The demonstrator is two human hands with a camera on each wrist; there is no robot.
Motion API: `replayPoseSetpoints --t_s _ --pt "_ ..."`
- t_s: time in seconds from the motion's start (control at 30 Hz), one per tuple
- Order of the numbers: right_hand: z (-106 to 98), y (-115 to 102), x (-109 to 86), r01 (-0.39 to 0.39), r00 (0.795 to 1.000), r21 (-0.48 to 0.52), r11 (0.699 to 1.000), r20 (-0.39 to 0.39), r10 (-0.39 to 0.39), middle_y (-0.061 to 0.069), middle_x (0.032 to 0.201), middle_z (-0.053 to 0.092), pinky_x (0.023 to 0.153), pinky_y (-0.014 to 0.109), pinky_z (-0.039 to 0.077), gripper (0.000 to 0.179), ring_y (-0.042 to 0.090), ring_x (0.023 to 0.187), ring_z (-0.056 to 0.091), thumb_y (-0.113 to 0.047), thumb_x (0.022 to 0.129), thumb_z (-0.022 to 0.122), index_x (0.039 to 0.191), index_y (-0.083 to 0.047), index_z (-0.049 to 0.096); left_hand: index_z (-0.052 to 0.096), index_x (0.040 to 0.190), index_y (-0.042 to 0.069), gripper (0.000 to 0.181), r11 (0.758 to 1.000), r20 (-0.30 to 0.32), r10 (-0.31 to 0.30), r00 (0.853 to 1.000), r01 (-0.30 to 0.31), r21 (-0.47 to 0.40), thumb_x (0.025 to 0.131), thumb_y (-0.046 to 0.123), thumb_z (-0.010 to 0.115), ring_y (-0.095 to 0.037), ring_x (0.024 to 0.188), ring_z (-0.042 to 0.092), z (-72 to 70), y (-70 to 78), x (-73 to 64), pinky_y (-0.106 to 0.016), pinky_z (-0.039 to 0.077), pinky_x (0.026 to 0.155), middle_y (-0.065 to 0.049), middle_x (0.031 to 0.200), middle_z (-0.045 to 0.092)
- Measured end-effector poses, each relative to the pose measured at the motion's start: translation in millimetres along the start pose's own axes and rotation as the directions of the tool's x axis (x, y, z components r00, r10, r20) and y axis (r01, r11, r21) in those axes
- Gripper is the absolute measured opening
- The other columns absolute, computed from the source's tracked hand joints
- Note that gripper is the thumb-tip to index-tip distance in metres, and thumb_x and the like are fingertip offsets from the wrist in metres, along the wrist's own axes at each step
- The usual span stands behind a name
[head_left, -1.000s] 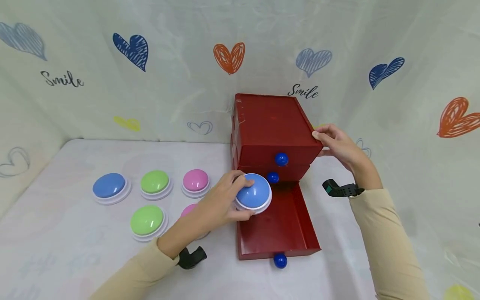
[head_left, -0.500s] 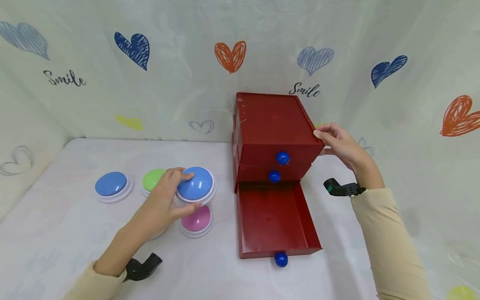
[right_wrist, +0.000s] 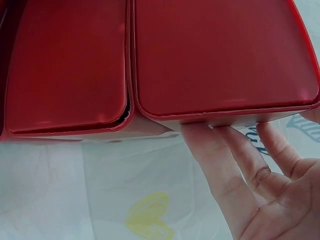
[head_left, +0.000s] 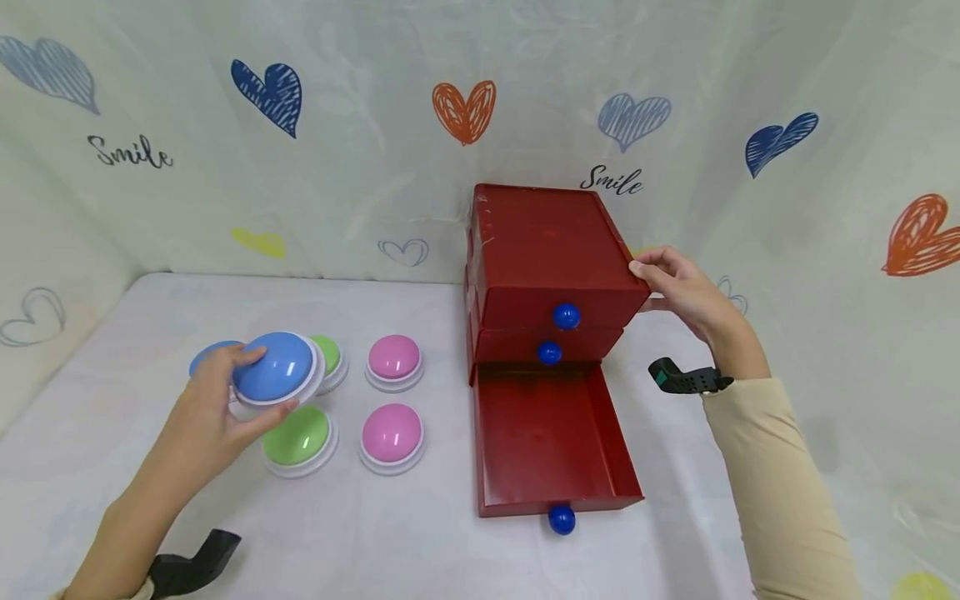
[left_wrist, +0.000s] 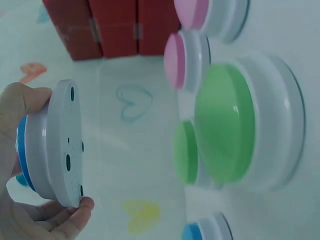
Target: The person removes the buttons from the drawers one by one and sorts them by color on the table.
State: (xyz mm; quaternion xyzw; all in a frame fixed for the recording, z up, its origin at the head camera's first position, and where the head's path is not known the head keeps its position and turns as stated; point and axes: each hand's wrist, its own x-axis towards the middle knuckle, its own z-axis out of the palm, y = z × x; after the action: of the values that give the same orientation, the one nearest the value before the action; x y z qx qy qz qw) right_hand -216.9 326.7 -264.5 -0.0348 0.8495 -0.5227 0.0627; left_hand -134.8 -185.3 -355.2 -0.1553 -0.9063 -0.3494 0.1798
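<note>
My left hand (head_left: 213, 400) holds a blue dome push button (head_left: 276, 367) by its white base, thumb on one side and fingers on the other. In the left wrist view the button's white underside (left_wrist: 66, 145), with small dark holes, faces the table buttons, well apart from them. My right hand (head_left: 682, 292) rests at the top right front corner of a red drawer cabinet (head_left: 551, 237), thumb on the top edge. The right wrist view has its fairly straight fingers (right_wrist: 220, 170) against the cabinet's side. The bottom drawer (head_left: 551, 454) is pulled out with nothing in it.
Another blue button (head_left: 206, 354) lies partly hidden behind my left hand. Two green buttons (head_left: 296, 437) and two pink buttons (head_left: 392, 433) stand on the white table (head_left: 442, 550) between that hand and the cabinet. Blue ball knobs (head_left: 562, 519) stick out from the drawer fronts.
My left hand has carried the blue push button from over the bottom drawer leftward, past the pink buttons, to above the left buttons. The right hand has stayed at the cabinet corner.
</note>
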Motion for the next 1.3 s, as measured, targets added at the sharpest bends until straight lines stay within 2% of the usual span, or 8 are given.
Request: replayPoseSetpoints --t_s 0.33,0.47,0.53,0.6,0.73,0.77,0.97,1.3 --pt "1.1 0.6 1.5 0.008 1.0 0.008 1.0 0.004 -0.008 -0.008 0.102 0.054 0.072 0.023 0.054 0.023 0.006 0.084 0.06 -0.031 0.097 0.047 0.113 -0.016 0.041 0.037 0.126 -0.008 0.069 0.984 -0.055 -0.17 0.984 0.173 0.05 0.071 0.008 0.076 -0.057 0.11 0.038 -27.4 -35.7 -24.4 -0.07 0.027 0.092 -0.038 0.121 0.039" --pt "1.8 0.1 1.3 0.012 1.0 0.008 1.0 0.001 -0.012 -0.008 0.101 0.055 0.072 0.023 0.054 0.024 0.006 0.083 0.06 -0.032 0.096 0.047 0.113 -0.016 0.041 0.038 0.127 -0.007 0.07 0.971 -0.05 -0.218 0.975 0.222 0.085 0.073 0.013 0.077 -0.054 0.108 0.04 -34.5 -48.9 -34.6 -0.022 0.026 0.11 -0.037 0.123 0.041" --pt "1.9 0.0 1.3 0.012 1.0 0.011 1.0 0.004 -0.013 -0.008 0.101 0.054 0.073 0.023 0.054 0.023 0.006 0.083 0.06 -0.032 0.096 0.047 0.113 -0.016 0.041 0.041 0.125 -0.006 0.069 0.97 -0.062 -0.223 0.973 0.228 0.089 0.071 0.014 0.079 -0.038 0.111 0.046 -36.5 -55.6 -38.3 0.0 0.02 0.093 -0.036 0.122 0.044" --pt "1.9 0.0 1.3 0.011 1.0 0.015 1.0 0.005 -0.011 -0.008 0.101 0.054 0.073 0.023 0.054 0.023 0.006 0.083 0.06 -0.032 0.096 0.047 0.112 -0.016 0.041 0.042 0.123 -0.004 0.069 0.965 -0.065 -0.233 0.97 0.239 0.104 0.07 0.016 0.08 -0.035 0.109 0.045 -38.0 -61.0 -41.2 0.006 0.015 0.079 -0.034 0.122 0.046" --pt "2.2 0.0 1.5 0.009 1.0 0.019 1.0 0.002 -0.009 -0.008 0.101 0.054 0.072 0.023 0.054 0.024 0.006 0.083 0.06 -0.032 0.096 0.047 0.112 -0.015 0.041 0.041 0.12 -0.005 0.068 0.953 -0.014 -0.274 0.962 0.274 0.128 0.071 0.02 0.08 -0.038 0.106 0.047 -40.5 -69.1 -45.0 -0.004 0.025 0.071 -0.034 0.124 0.047" --pt "2.4 0.0 1.6 0.007 1.0 0.019 1.0 -0.003 -0.007 -0.008 0.101 0.055 0.072 0.023 0.054 0.024 0.006 0.083 0.06 -0.032 0.096 0.048 0.112 -0.015 0.041 0.04 0.121 -0.006 0.068 0.948 0.012 -0.291 0.957 0.287 0.138 0.072 0.021 0.08 -0.048 0.102 0.043 -40.8 -70.5 -45.7 -0.01 0.031 0.074 -0.035 0.124 0.046" --pt "1.8 -1.6 1.2 0.002 1.0 0.009 1.0 -0.01 -0.002 -0.007 0.101 0.054 0.072 0.023 0.054 0.026 0.006 0.083 0.06 -0.033 0.096 0.048 0.113 -0.015 0.041 0.039 0.12 -0.007 0.069 0.939 0.126 -0.326 0.937 0.306 0.158 0.074 0.025 0.078 -0.052 0.098 0.044 -38.5 -82.8 -46.8 -0.051 0.038 0.072 -0.04 0.122 0.043" --pt "1.6 0.4 2.0 0.013 1.0 0.025 1.0 0.007 -0.013 -0.008 0.101 0.054 0.072 0.023 0.054 0.02 0.006 0.083 0.06 -0.029 0.097 0.047 0.112 -0.017 0.042 0.04 0.12 -0.006 0.068 0.942 0.241 -0.312 0.919 0.266 0.206 0.073 0.026 0.078 -0.059 0.101 0.041 -31.5 -102.0 -54.0 -0.066 0.035 0.077 -0.044 0.113 0.042"
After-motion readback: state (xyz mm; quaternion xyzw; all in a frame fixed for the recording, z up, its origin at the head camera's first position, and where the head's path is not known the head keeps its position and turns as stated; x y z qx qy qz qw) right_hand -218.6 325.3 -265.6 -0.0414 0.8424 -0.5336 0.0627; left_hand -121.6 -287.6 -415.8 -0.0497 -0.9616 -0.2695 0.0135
